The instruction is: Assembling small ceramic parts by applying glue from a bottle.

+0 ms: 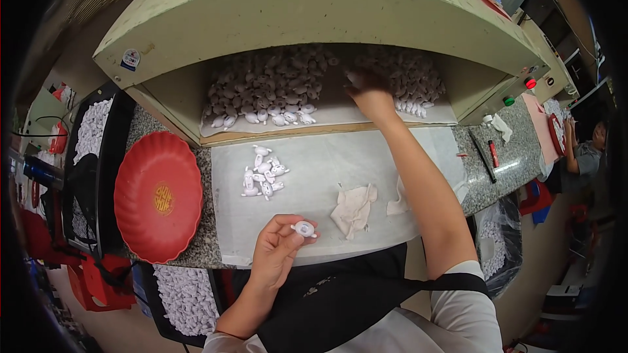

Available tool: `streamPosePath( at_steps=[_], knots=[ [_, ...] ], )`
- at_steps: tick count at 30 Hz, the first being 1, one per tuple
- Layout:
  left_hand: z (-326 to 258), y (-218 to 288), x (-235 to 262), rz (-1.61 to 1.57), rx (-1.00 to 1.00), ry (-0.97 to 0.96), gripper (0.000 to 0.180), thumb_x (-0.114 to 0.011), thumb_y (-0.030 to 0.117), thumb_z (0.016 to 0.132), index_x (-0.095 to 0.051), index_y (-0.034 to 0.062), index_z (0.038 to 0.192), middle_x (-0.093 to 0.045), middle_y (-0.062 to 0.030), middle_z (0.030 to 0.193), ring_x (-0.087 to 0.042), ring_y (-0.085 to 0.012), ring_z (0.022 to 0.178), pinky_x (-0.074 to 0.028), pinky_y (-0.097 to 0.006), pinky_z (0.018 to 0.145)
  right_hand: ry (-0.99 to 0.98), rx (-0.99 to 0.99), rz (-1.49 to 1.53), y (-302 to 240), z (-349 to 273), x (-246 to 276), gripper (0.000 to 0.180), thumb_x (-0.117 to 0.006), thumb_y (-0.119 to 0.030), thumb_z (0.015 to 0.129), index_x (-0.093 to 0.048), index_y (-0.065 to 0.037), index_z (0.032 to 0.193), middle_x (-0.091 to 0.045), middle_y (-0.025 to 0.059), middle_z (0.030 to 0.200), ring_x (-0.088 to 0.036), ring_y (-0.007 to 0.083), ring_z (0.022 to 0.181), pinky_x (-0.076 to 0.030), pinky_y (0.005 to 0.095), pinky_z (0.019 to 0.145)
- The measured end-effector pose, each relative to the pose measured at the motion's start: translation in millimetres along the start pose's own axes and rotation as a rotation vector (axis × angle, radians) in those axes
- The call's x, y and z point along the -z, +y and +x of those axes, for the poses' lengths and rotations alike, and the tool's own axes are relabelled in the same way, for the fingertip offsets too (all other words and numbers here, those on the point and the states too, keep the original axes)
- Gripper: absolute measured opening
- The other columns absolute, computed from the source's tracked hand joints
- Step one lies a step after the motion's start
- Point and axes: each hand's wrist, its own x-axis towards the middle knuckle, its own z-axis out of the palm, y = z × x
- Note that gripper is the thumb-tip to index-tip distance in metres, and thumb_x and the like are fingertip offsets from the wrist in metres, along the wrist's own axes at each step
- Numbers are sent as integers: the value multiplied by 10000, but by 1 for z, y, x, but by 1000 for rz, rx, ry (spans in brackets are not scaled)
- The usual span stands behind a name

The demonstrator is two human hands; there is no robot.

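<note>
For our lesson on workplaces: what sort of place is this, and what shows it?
Probably a small-parts factory workshop: a large pale cabinet heaped inside with similar white pieces, and a black crate filled with small white items.

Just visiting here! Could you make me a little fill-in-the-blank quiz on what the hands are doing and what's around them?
1. The person's ____ (which hand?) holds a small white piece.
2. The person's ____ (which hand?) reaches inside the open-fronted box.
3. The colour of the large scalloped dish is ____.
4. Of two round fittings at the box's right front, the upper fitting is red and the lower fitting is ____.

Missing words: left hand; right hand; red; green.
</note>
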Motion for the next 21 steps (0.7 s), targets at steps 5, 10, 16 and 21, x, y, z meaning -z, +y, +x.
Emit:
streamPosePath(
  at_steps=[5, 10, 16, 21],
  knots=[
    [6, -3, 0, 38, 14, 9, 267, -514, 19, 777, -454, -6, 1036, -543, -153, 951, -560, -226, 866, -465, -313, 774, -143, -37, -266, 20, 2, -13, 363, -563, -283, 715, -537, -59, 999, -552, 157, 936, -524, 328, 850, -428, 377, 732],
    [11, -4, -1, -45, 49, -34, 226, -505, 35, 789, -464, -5, 1008, -544, -153, 958, -553, -210, 873, -452, -301, 783, -188, -406, 484, -49, -34, 74, 241, -567, -150, 715, -524, -5, 903, -557, 96, 688, -511, 156, 508, -419, 240, 483],
    [8, -15, -10, 87, 36, -80, 228, -521, 28, 780, -471, -6, 1000, -556, -139, 939, -553, -187, 862, -441, -282, 780, -324, -572, 1164, -119, -124, 132, 123, -549, 7, 691, -497, 41, 797, -515, 94, 720, -458, 91, 473, -358, 182, 399],
    [0, -18, -20, 318, -42, -73, 236, -538, -25, 755, -485, -37, 985, -557, -104, 927, -538, -141, 872, -429, -237, 771, -275, -358, 893, -136, -143, 137, 124, -556, 58, 660, -547, 26, 779, -542, 84, 719, -488, 108, 586, -376, 208, 523]
  ],
)
